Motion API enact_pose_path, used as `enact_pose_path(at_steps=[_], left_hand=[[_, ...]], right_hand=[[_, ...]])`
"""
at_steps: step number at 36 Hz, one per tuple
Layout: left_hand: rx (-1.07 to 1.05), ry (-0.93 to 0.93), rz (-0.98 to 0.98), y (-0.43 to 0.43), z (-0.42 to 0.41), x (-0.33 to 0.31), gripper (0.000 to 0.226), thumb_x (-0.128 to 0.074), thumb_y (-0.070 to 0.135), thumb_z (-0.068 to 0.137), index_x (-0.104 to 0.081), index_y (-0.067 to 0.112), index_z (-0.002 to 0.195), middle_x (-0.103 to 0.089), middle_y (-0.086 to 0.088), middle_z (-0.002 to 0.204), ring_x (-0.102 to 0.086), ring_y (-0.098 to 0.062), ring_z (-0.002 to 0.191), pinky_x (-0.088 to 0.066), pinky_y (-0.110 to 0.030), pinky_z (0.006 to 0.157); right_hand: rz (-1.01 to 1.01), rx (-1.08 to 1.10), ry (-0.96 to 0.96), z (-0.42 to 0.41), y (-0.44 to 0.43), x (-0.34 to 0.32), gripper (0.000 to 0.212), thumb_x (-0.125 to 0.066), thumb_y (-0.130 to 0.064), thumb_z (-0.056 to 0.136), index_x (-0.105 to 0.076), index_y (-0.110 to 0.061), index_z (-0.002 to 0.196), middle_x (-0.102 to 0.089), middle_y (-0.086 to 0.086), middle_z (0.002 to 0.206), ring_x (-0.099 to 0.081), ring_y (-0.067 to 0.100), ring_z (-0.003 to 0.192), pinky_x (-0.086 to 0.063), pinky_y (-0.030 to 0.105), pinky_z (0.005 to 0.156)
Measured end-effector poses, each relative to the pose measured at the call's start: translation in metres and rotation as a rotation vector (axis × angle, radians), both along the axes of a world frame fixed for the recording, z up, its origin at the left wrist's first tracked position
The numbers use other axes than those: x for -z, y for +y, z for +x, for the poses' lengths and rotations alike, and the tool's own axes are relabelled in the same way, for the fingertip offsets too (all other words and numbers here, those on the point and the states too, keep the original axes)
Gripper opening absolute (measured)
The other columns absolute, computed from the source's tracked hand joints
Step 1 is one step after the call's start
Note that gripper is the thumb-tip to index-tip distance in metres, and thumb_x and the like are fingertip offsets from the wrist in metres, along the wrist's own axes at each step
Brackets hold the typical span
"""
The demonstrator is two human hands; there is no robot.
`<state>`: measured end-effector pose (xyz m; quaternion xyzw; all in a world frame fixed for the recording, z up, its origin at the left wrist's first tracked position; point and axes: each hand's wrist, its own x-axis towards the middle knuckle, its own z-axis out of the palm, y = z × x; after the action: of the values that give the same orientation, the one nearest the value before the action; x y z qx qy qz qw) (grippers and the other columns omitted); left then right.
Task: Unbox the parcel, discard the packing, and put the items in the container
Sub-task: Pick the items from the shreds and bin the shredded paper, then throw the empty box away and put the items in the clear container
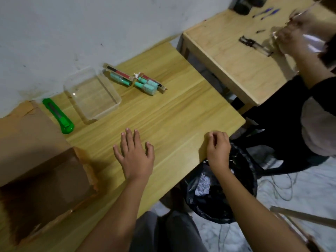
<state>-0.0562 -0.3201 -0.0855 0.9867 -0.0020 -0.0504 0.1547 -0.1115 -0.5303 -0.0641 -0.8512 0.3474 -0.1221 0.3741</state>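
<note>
A: Resting on the table [172, 113], both hands hold nothing. Left hand [135, 153] lies flat, fingers spread. Right hand [218, 146] sits at the table edge, fingers curled loosely, pinching nothing that I can see.

B: Box?

A: Box [41, 179] open at the near left, flaps up, torn edge showing. Inside is dark; looks emptied, but I cannot tell for sure.

B: Packing?

A: White crumpled stuff shows in the black bin [218, 188], just below the right wrist. I'd judge the discard step done or nearly so.

B: Items?

A: Items [138, 80] lie by the wall, just beside the tray [92, 95], apart from it. Teal cylinders in small clusters, with red-and-black strips alongside and a bit of white tie between the groups. Details blurred.

B: Tray contents?

A: Clear plastic, nothing in it. So the last step is left: items into the tray.

B: Anything else?

A: Green cutter [59, 116] between box and tray.
</note>
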Motion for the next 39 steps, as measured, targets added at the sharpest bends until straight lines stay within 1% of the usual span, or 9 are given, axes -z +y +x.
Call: enact_pose_path(at_steps=[2, 6, 13, 18, 22, 24, 27, 34, 39], left_hand=[[-0.002, -0.005, -0.014, -0.002, 0.0, 0.001, 0.06, -0.029, 0.042, 0.088, -0.034, 0.017, 0.142, -0.025, -0.006, 0.155, -0.015, -0.021, 0.144, -0.009, -0.054, 0.113], [-0.014, -0.021, -0.025, 0.001, 0.001, 0.005, 0.059, -0.032, 0.04, 0.087, -0.037, 0.014, 0.14, -0.028, -0.008, 0.153, -0.018, -0.023, 0.143, -0.011, -0.056, 0.112], [0.013, -0.021, -0.048, 0.003, -0.001, 0.005, 0.06, -0.029, 0.042, 0.088, -0.033, 0.014, 0.142, -0.024, -0.008, 0.155, -0.015, -0.024, 0.144, -0.007, -0.056, 0.113], [0.044, 0.04, -0.054, 0.005, 0.001, -0.002, 0.056, -0.039, 0.036, 0.094, -0.029, 0.013, 0.144, -0.018, -0.007, 0.156, -0.01, -0.023, 0.145, -0.006, -0.055, 0.114], [0.092, 0.197, 0.002, 0.01, 0.013, -0.021, 0.059, -0.037, 0.039, 0.093, -0.023, 0.016, 0.145, -0.012, -0.005, 0.158, -0.008, -0.022, 0.145, -0.012, -0.05, 0.114], [0.125, 0.286, -0.021, 0.016, 0.02, -0.035, 0.055, -0.04, 0.038, 0.092, -0.033, 0.013, 0.14, -0.025, -0.01, 0.153, -0.025, -0.027, 0.139, -0.027, -0.046, 0.11], [0.12, 0.322, -0.227, 0.027, 0.024, -0.07, 0.045, -0.044, 0.036, 0.089, -0.053, 0.011, 0.125, -0.057, -0.011, 0.126, -0.057, -0.031, 0.106, -0.048, -0.037, 0.09], [0.075, 0.029, -0.457, 0.096, -0.003, -0.126, 0.028, -0.048, 0.021, 0.093, -0.062, 0.01, 0.115, -0.061, -0.004, 0.121, -0.056, -0.021, 0.111, -0.04, -0.027, 0.089], [-0.282, -0.244, -0.512, 0.176, -0.03, -0.119, 0.02, -0.05, 0.019, 0.092, -0.062, 0.013, 0.107, -0.058, -0.005, 0.106, -0.056, -0.023, 0.1, -0.044, -0.031, 0.083]], right_hand=[[-0.021, 0.142, -0.013, -0.026, -0.016, 0.003, 0.021, -0.045, -0.016, 0.096, -0.06, -0.002, 0.099, -0.051, 0.008, 0.1, -0.046, 0.014, 0.084, -0.03, 0.013, 0.07], [0.023, 0.333, 0.058, -0.069, -0.038, 0.025, 0.021, -0.048, -0.012, 0.094, -0.064, -0.002, 0.104, -0.064, 0.014, 0.1, -0.055, 0.021, 0.083, -0.04, 0.029, 0.074], [0.096, 0.411, 0.353, -0.121, -0.053, 0.049, 0.025, -0.056, -0.016, 0.088, -0.068, -0.006, 0.108, -0.069, 0.026, 0.089, -0.058, 0.03, 0.065, -0.044, 0.031, 0.061], [0.065, 0.389, 0.318, -0.123, -0.05, 0.031, 0.028, -0.056, -0.013, 0.088, -0.065, -0.002, 0.112, -0.069, 0.028, 0.089, -0.051, 0.023, 0.064, -0.04, 0.03, 0.064], [0.02, 0.353, 0.24, -0.105, -0.041, -0.004, 0.025, -0.055, -0.012, 0.088, -0.068, -0.001, 0.106, -0.071, 0.022, 0.09, -0.063, 0.03, 0.071, -0.049, 0.033, 0.069], [0.0, 0.339, 0.184, -0.091, -0.031, -0.026, 0.021, -0.056, -0.013, 0.088, -0.068, -0.001, 0.101, -0.071, 0.02, 0.09, -0.065, 0.033, 0.078, -0.054, 0.037, 0.073], [-0.019, 0.275, 0.116, -0.061, -0.008, -0.059, 0.021, -0.056, -0.015, 0.09, -0.069, -0.002, 0.1, -0.07, 0.016, 0.091, -0.064, 0.028, 0.08, -0.047, 0.028, 0.07], [0.054, -0.115, 0.03, 0.023, 0.099, -0.099, 0.02, -0.056, -0.02, 0.091, -0.07, -0.007, 0.099, -0.071, 0.007, 0.092, -0.059, 0.013, 0.076, -0.046, 0.023, 0.072], [0.142, -0.388, 0.055, 0.051, 0.194, -0.092, 0.018, -0.057, -0.017, 0.089, -0.07, -0.009, 0.099, -0.072, 0.005, 0.094, -0.057, 0.007, 0.078, -0.042, 0.019, 0.073]])
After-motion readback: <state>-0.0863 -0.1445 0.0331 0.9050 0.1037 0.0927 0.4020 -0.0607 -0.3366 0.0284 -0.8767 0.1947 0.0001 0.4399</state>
